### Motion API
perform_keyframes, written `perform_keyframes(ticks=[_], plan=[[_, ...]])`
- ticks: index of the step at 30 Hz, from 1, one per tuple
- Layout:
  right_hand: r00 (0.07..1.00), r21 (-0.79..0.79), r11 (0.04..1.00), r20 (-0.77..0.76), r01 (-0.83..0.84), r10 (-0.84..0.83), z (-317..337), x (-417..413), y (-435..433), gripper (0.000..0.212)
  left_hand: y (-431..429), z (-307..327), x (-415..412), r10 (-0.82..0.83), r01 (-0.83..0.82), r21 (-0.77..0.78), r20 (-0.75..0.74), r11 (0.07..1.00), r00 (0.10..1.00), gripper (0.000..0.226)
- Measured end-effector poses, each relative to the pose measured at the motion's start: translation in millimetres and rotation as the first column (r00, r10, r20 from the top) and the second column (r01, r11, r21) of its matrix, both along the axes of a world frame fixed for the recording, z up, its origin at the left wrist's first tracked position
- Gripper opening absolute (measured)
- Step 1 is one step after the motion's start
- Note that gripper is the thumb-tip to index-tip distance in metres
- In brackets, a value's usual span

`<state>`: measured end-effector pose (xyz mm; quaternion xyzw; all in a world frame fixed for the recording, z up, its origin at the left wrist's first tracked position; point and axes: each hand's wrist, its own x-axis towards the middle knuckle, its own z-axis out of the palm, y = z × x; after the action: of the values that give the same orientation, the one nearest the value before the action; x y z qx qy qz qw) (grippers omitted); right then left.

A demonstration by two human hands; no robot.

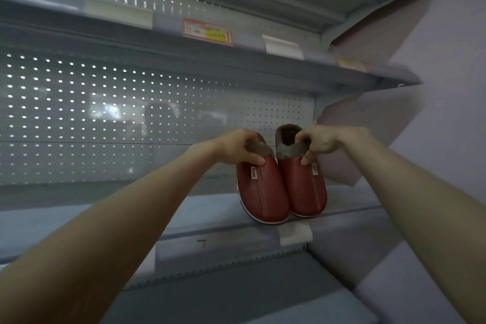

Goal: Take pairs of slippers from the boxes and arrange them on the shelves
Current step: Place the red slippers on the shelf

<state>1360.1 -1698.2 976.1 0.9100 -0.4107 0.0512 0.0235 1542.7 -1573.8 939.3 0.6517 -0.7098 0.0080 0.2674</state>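
Red slippers (pixel 273 189) toe-down on grey shelf (pixel 105 221)

Shelf (pixel 131 218) bare left of the red slippers (pixel 282 189); side panel (pixel 368 139) close on their right, upper shelf (pixel 236 60) overhead.

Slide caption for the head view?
Left hand and right hand pinch the red slippers by their collars, toes down on the shelf.

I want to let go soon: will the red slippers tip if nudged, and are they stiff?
Likely tippy: the slippers stand steeply on their toes on the shelf, held at the heels by the left hand and right hand. Probably light, since a pinch holds each. The fuzzy collars look soft, folding in the grip.
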Motion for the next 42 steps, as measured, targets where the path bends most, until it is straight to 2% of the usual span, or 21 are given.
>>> perform_keyframes(ticks=[1, 5, 8, 14, 18, 22, 26, 30, 36, 40, 42], plan=[[1.0, 0.01, 1.0, -0.018, 0.004, -0.003, 1, -2, -11, 0.032, -10, -1, -1, 0.007, -0.007, 0.011, -0.005, 1.0, 1.0, 0.026], [0.996, 0.022, 1.0, -0.088, 0.007, -0.005, 2, -1, -38, 0.033, -38, -6, -5, 0.051, -0.05, 0.041, -0.013, 0.998, 0.999, 0.025], [0.994, 0.043, 0.999, -0.113, 0.009, -0.004, 1, -1, -51, 0.025, -49, -6, -7, 0.1, -0.099, 0.069, -0.018, 0.993, 0.995, 0.024], [0.985, 0.02, 0.999, -0.173, 0.028, -0.024, -4, 9, -72, 0.062, -72, -14, 1, 0.165, -0.167, 0.099, 0.024, 0.981, 0.986, 0.023], [0.976, -0.017, 0.999, -0.217, 0.027, -0.03, -11, 18, -86, 0.059, -90, -25, 7, 0.188, -0.186, 0.116, -0.006, 0.976, 0.982, 0.029], [0.987, 0.018, 1.0, -0.158, 0.009, -0.006, -25, 26, -103, 0.054, -103, -39, 12, 0.212, -0.214, 0.13, 0.023, 0.968, 0.977, 0.041], [0.994, 0.063, 0.998, -0.112, 0.004, 0.003, -38, 31, -116, 0.049, -112, -53, 22, 0.253, -0.254, 0.132, 0.018, 0.958, 0.967, 0.038], [0.994, 0.039, 0.999, -0.113, 0.011, -0.007, -40, 37, -119, 0.045, -115, -56, 23, 0.245, -0.242, 0.127, -0.009, 0.962, 0.969, 0.039], [0.998, -0.028, 0.998, -0.036, 0.053, -0.054, -43, 39, -110, 0.058, -105, -50, 19, 0.267, -0.277, 0.103, 0.1, 0.955, 0.959, 0.047], [0.993, 0.009, 1.0, 0.113, 0.021, -0.022, -38, 32, -84, 0.066, -79, -29, 16, 0.263, -0.27, 0.077, 0.095, 0.96, 0.96, 0.058], [0.992, 0.011, 1.0, 0.129, -0.001, 0.0, -30, 29, -62, 0.066, -59, -14, 13, 0.251, -0.259, 0.074, 0.101, 0.963, 0.963, 0.062]])
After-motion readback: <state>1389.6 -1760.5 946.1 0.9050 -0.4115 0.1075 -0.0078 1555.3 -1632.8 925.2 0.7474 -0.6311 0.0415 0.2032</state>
